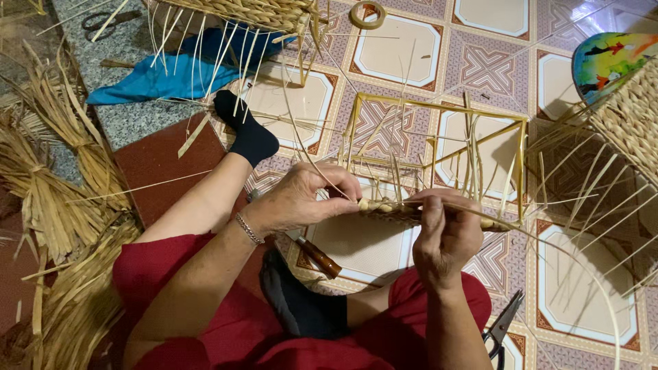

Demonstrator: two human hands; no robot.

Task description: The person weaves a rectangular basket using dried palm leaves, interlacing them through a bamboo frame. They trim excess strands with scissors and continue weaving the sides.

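Both hands close on the woven rim of a yellow wire frame (439, 137) that lies on the tiled floor (589, 288) in front of the seated person. Left hand (301, 199) pinches the near-left end of the braided edge (404, 212), fingers curled tight around a thin straw strand (308, 157) that rises from that point up past the frame. Right hand (449, 229) clamps down over the same braid a little further along the frame's near bar, thumb on top, grip clenched on the weave.

Upright reed stakes stand along the frame's near and right sides, loose at their tips. Left of the frame lie bundles of dried straw (62, 192) and a blue cloth (171, 68); beyond the frame sits a roll of tape (368, 14); right of it, a part-woven basket (630, 116). A brown-handled tool (319, 257) rests just near of the frame between the person's legs, and dark scissors (504, 325) lie near the right knee.

Judging by the hands, the step in hand is plaiting the border along the frame's near bar. The next move seems to call for pulling the strand snug and tucking it round the next stake while the right hand keeps the braid from slackening.
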